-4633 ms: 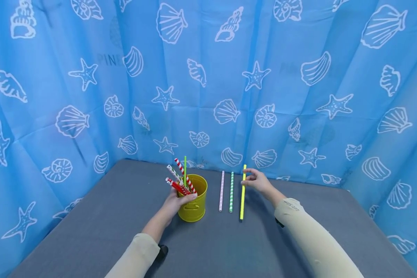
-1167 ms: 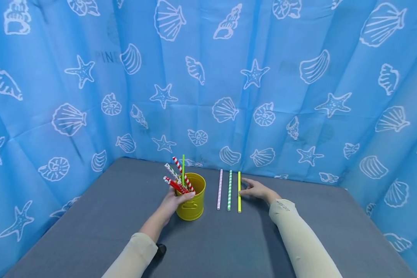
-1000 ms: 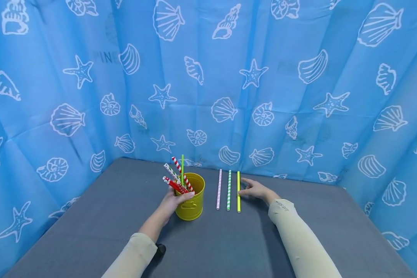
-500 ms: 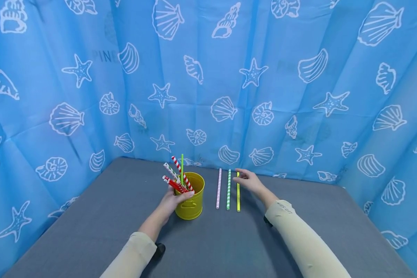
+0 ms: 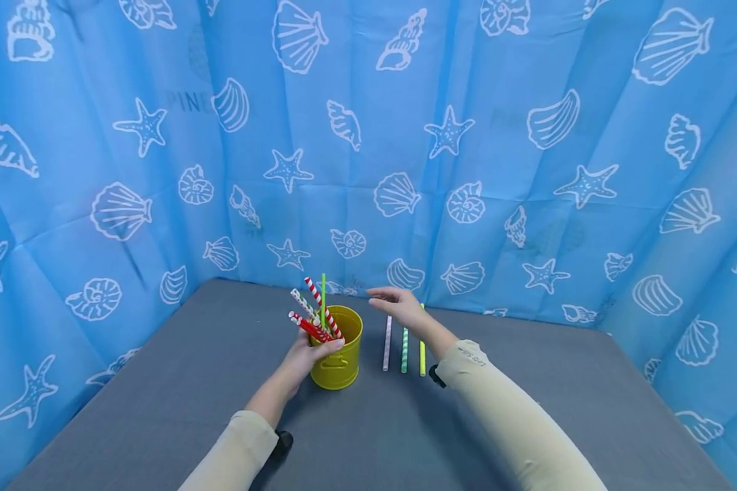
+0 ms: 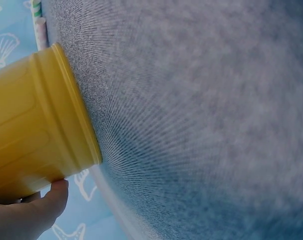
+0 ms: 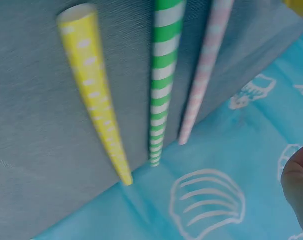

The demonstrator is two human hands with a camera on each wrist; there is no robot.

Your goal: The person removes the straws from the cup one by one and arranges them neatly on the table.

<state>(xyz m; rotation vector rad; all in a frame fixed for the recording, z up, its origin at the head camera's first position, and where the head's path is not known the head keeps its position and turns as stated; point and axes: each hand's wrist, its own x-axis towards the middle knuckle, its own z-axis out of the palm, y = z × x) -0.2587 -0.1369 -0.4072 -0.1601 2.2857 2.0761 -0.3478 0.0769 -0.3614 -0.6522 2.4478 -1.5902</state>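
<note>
The yellow metal bucket (image 5: 340, 354) stands upright on the grey table (image 5: 160, 395), a little left of the table's middle, with a bunch of paper straws (image 5: 314, 310) sticking out of its mouth: red-and-white striped ones leaning left and one plain green one nearly upright. The left hand (image 5: 310, 354) grips the bucket from its left side, fingers curled round the wall and thumb lying over the rim (the left wrist view shows the thumb tip (image 6: 54, 195) pressed against the yellow wall (image 6: 36, 130)).

Just right of the bucket, three straws lie flat and parallel on the table, close together but apart: a pink dotted straw (image 5: 387, 339) nearest the bucket, a green-striped straw (image 5: 404, 349) in the middle, and a yellow dotted straw (image 5: 422, 351) farthest out. The right hand (image 5: 399, 307) hovers above the far ends of these three, fingers loosely extended and pointing left towards the bucket's straws, holding nothing. It is near the bucket but not touching it.

A blue seashell-print curtain (image 5: 528, 136) hangs behind the table and on both sides of it.
</note>
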